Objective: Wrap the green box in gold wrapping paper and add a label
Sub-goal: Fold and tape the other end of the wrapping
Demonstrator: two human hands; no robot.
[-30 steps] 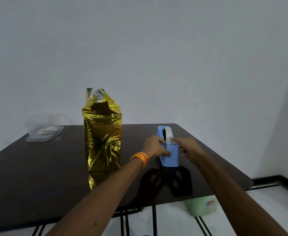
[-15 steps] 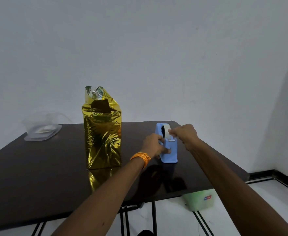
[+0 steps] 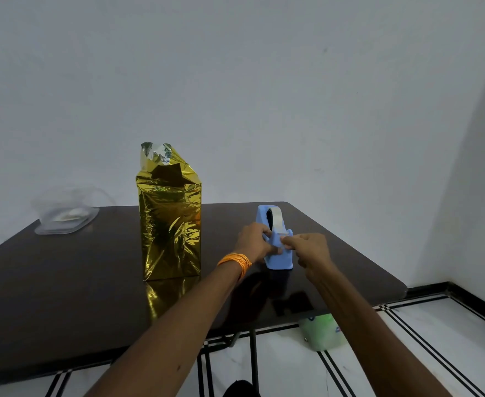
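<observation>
Gift-wrapping at the counter [image 3: 63,282]: our left hand [image 3: 254,243] grips the blue tape dispenser [image 3: 280,253], our right hand [image 3: 310,250] pinches its tape [image 3: 278,220], while the gold-wrapped box [image 3: 170,222] stands upright nearby, slick crinkly foil we would steady by its sides.

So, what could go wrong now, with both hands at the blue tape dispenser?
The gold-wrapped box stands tall and unheld, its top flaps open; a knock could tip it.
The right hand seems to pinch the tape at the cutter; the strip may fold and stick to itself.
The left hand grips the tape dispenser, which could lift or slide.
</observation>
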